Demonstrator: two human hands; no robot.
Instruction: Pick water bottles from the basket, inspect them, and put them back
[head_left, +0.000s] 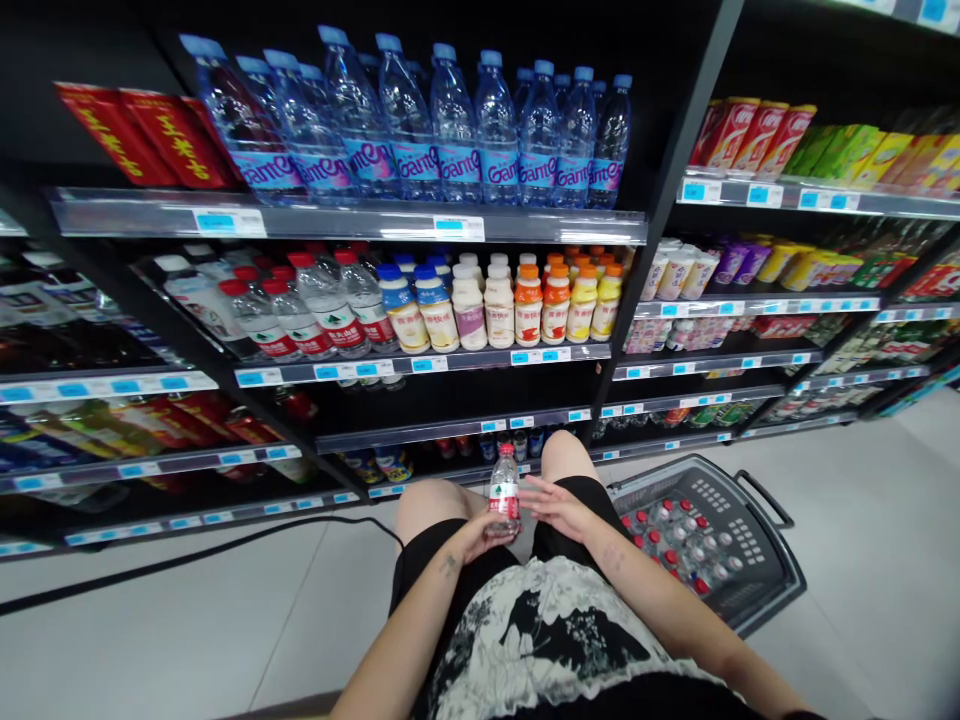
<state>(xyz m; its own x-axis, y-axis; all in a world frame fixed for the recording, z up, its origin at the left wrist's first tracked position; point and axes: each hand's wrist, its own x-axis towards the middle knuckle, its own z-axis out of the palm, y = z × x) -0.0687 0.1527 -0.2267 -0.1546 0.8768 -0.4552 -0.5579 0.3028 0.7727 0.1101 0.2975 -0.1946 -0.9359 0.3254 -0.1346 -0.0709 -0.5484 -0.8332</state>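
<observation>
Overhead, water bottles [457,130] read "Ganten".

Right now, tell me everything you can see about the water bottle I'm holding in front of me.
The water bottle is small, clear plastic, with a red cap and a red-and-white label around its middle. It stands upright between the knees, cap on, in front of the low shelves. The left hand grips its lower part from the left and below; the right hand is open beside it, fingers close to or just touching its right side. The label's print is too small to read.
</observation>
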